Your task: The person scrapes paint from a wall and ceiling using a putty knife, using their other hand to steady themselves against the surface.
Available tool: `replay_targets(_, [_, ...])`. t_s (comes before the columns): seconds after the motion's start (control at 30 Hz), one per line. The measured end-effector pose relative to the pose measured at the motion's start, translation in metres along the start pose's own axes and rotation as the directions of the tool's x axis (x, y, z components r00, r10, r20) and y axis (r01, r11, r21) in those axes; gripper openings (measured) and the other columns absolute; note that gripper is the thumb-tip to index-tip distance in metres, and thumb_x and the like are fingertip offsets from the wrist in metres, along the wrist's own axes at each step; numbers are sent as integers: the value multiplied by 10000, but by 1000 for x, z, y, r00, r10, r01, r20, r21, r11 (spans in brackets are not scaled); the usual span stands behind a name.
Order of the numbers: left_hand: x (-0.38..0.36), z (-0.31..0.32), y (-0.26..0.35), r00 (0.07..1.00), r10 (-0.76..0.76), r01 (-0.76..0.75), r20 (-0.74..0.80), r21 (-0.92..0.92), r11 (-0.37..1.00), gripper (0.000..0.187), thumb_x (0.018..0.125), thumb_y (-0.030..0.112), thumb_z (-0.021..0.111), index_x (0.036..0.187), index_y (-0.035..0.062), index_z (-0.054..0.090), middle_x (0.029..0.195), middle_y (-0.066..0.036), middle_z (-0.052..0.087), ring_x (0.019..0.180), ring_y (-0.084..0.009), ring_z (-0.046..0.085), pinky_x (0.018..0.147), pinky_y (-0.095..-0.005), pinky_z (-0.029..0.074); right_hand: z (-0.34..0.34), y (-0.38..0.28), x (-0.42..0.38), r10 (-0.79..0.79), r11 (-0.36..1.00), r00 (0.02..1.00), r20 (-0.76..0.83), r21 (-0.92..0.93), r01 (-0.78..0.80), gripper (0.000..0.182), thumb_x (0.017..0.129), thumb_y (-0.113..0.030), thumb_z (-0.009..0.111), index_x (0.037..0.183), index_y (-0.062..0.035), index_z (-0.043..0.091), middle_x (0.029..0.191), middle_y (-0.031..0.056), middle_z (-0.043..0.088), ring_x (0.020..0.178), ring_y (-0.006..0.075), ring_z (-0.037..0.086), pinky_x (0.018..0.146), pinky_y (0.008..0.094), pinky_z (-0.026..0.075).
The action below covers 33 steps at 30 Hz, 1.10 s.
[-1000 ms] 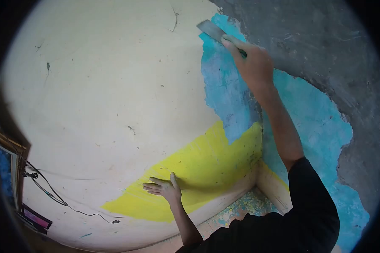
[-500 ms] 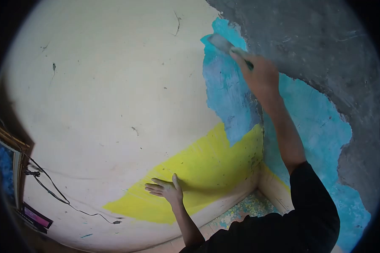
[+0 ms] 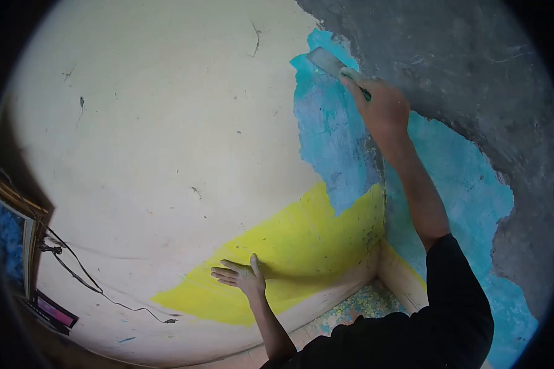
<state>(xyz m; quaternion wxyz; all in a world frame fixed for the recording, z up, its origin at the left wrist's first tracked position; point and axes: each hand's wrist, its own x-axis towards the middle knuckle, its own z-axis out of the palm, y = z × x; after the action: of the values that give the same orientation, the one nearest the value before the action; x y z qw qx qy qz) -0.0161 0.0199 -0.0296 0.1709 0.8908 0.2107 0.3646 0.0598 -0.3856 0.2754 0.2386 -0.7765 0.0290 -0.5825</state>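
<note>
My right hand (image 3: 378,101) is closed round the handle of a putty knife (image 3: 325,61), its flat metal blade pointing up and left. The blade lies over the top of a turquoise patch (image 3: 332,144), near the ragged edge of the pale paint on the wall (image 3: 166,135). Lower down, my left hand (image 3: 246,280) is spread with its fingers apart, over the yellow patch (image 3: 301,240). It holds nothing and appears to rest on the wall.
Grey bare plaster (image 3: 449,55) and more turquoise paint (image 3: 455,166) cover the wall right of the corner. Paint flakes (image 3: 363,304) litter the floor below. At left, a black cable (image 3: 98,289) hangs near a framed picture (image 3: 12,246) and a dark box with a purple panel (image 3: 55,310).
The putty knife blade has shifted very slightly and looks sharper now, where it was blurred before. My left hand has stayed in place. The view has moved a little.
</note>
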Motion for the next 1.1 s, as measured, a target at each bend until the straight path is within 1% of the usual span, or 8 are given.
replay_targets(0.2, [0,0,2,1000,21,-21,-2,-6,1000,1114,909,689,459,1506,-33,-143,1499,-399,-227,1420,-521,-214,1123,-632,-87,1,11,1,-121,992,990,-69,-40,118,291,908,-501,607,1038,-290,758,822,137,677,734,347,664,604,454,523])
replay_targets(0.27, [0,1,1,1000,6,-6,-3,36,999,1074,932,640,464,1504,-17,-164,1513,-359,-255,1431,-476,-238,1138,-587,-107,6,14,-4,-92,996,993,-79,4,92,285,905,-489,617,1043,-284,758,820,137,676,739,346,663,607,454,522])
replay_targets(0.57, [0,1,3,1000,-10,10,-14,28,1000,1073,928,663,441,1509,-8,-160,1520,-347,-254,1436,-468,-234,1142,-585,-99,6,19,1,-139,985,988,-66,93,145,256,906,-420,645,1078,-263,750,785,120,671,722,320,661,591,423,516])
replay_targets(0.73, [2,2,3,1000,-3,3,-5,25,1000,1090,924,663,458,1503,-34,-147,1497,-395,-239,1421,-516,-218,1135,-613,-84,-5,16,8,-87,990,996,-6,113,87,262,913,-410,640,1092,-252,747,805,120,674,739,301,668,600,414,521])
replay_targets(0.8, [0,2,1,1000,8,-8,-14,47,999,1092,923,664,458,1502,-37,-147,1497,-394,-240,1421,-514,-217,1136,-612,-84,-1,20,5,-171,979,984,-50,108,175,260,917,-412,637,1083,-247,750,794,117,671,717,294,666,594,413,518])
replay_targets(0.9, [0,1,4,1000,-21,21,-15,36,999,1096,923,666,457,1499,-44,-148,1496,-393,-243,1420,-514,-219,1134,-615,-83,10,22,-1,-175,970,978,-118,151,192,263,919,-414,634,1102,-259,742,791,122,668,713,307,661,596,422,515])
replay_targets(1.03, [2,3,1,1000,3,-3,-11,45,999,1108,917,674,459,1497,-52,-144,1493,-399,-244,1419,-518,-219,1136,-613,-81,8,14,18,-136,983,989,-57,119,143,271,916,-410,636,1128,-271,731,793,127,667,716,315,657,597,427,511])
replay_targets(1.1, [0,5,-2,1000,15,-14,-14,59,998,1111,915,677,458,1497,-52,-144,1491,-402,-243,1418,-519,-219,1136,-612,-81,6,12,12,-198,970,980,-23,138,199,300,911,-396,644,1180,-278,706,800,130,656,700,322,652,592,419,510])
